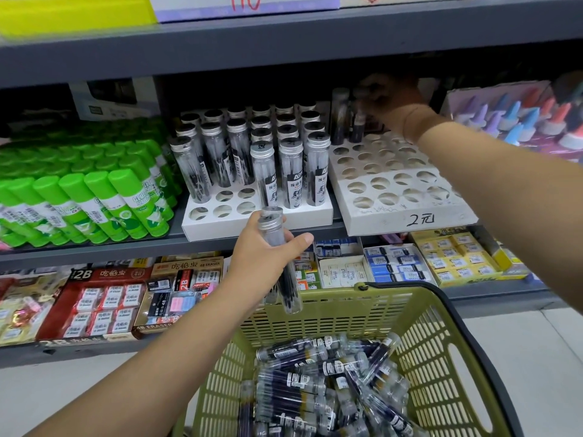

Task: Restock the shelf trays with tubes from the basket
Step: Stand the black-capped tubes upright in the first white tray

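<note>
The left hand (265,247) is closed round 2 clear silver-capped tubes (289,294), thumb across their front, holding them tilted, caps up, just before the front edge of the left tray (258,227). The right hand (391,102) reaches deep into the shadow at the back of the right tray (410,216), its fingers over the top of a dark upright tube (358,127); blur and shade hide whether it grips the tube.

On the grey shelf (94,249), green glue sticks (94,197) lie stacked at the far left. Beside them the left tray is mostly filled with standing tubes (293,171), with open holes at its front left. The right tray, marked "2元" on its front, shows rows of open holes; 2 tubes stand at its back left corner. Further right are bottles with coloured nozzle caps (520,118). On the shelf below sit eraser boxes (104,301).

A green plastic basket (435,342) sits below the hands, with many loose tubes (315,383) heaped in its bottom. The shelf above (284,42) hangs low over the trays, leaving a narrow dark gap where the right hand works.
</note>
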A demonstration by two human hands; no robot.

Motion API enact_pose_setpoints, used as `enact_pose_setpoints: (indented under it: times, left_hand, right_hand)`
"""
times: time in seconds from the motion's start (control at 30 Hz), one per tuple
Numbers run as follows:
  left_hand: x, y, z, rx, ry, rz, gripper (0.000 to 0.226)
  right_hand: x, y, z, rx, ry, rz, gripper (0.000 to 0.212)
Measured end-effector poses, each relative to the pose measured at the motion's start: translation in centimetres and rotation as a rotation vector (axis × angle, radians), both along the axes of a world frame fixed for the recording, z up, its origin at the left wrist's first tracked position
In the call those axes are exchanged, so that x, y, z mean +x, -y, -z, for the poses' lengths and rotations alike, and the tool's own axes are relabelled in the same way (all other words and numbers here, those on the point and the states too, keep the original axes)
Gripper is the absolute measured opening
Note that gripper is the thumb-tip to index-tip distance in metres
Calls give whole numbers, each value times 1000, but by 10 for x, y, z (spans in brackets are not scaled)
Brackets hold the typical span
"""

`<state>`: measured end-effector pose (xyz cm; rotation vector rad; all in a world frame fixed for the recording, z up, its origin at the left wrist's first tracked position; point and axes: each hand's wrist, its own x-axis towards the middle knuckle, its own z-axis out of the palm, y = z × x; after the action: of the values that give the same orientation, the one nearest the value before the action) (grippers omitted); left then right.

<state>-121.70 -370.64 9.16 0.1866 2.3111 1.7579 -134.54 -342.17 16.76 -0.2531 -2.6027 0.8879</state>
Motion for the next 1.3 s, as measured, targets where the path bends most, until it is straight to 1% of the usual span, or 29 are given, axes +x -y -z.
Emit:
enact_pose_setpoints:
  times: [0.07, 0.13, 0.2, 0.27, 0.3, 0.33, 0.37, 0.43, 0.47, 0.5, 0.53, 0.57, 0.6, 0.63, 0.67, 0.7, 0.77, 0.87, 0.9, 0.97, 1.07, 1.17, 1.3]
  left_hand:
    - [0, 0, 0, 0, 0, -3, 38]
    - [0, 0, -2, 4, 4, 1, 38]
    - [0, 1, -2, 10, 2, 4, 40]
    - [1, 2, -2, 8, -2, 5, 42]
    - [1, 2, -3, 4, -5, 8, 44]
    - [2, 2, -3, 5, -9, 10, 48]
    - [2, 2, -4, 10, -15, 8, 54]
    - [4, 1, -7, 6, -24, -8, 76]
    - [6, 0, -9, 2, -27, -16, 90]
    - [7, -1, -11, 0, -31, -19, 102]
    - [9, -1, -12, 1, -27, -25, 110]
    - [10, -1, -13, 8, -24, -26, 108]
    - [10, -2, -12, 20, -30, -25, 96]
    - [12, -2, -12, 20, -55, -18, 78]
    - [13, -3, -13, 12, -79, -17, 66]
    - [13, -3, -12, -4, -105, -16, 62]
    - [12, -5, -11, -20, -143, -23, 64]
    - [16, -4, -13, -38, -164, -14, 86]
    - [16, -4, -13, -44, -190, -5, 87]
    - [18, -2, -14, -84, -233, 1, 81]
    - [20, -1, -13, -98, -255, 25, 67]
    - [21, -1, -13, -96, -265, 31, 67]
    - [21, 12, -22, -114, -283, 41, 68]
  right_hand:
    - [-2, 0, 5, -53, 4, -7, 38]
    - [-3, 1, 6, -74, -16, -18, 40]
    - [-3, 0, 6, -72, 7, -33, 42]
    - [3, 0, 8, -86, 50, -34, 53]
    - [8, 2, 10, -111, 47, -48, 63]
    - [14, 3, 14, -109, -5, -57, 72]
    - [22, 5, 16, -76, -68, -45, 74]
    - [47, 18, 18, -46, -225, 14, 64]
    - [62, 31, 16, -86, -285, 22, 55]
    - [84, 49, 14, -139, -308, -16, 44]
    - [101, 67, 14, -176, -291, -95, 34]
    - [120, 85, 15, -184, -241, -202, 27]
    - [134, 100, 18, -201, -168, -310, 23]
    - [145, 113, 22, -241, -78, -387, 22]
    - [152, 124, 27, -294, -2, -437, 22]
    - [157, 132, 32, -345, 47, -466, 23]
    - [162, 142, 38, -429, 78, -475, 26]
    - [166, 147, 39, -496, 79, -465, 30]
    - [167, 147, 39, -503, 74, -465, 32]
    - [169, 146, 40, -514, 68, -462, 32]
    - [174, 147, 41, -492, 63, -441, 25]
    - [177, 149, 42, -457, 53, -442, 17]
    - [172, 154, 32, -431, 11, -509, 15]
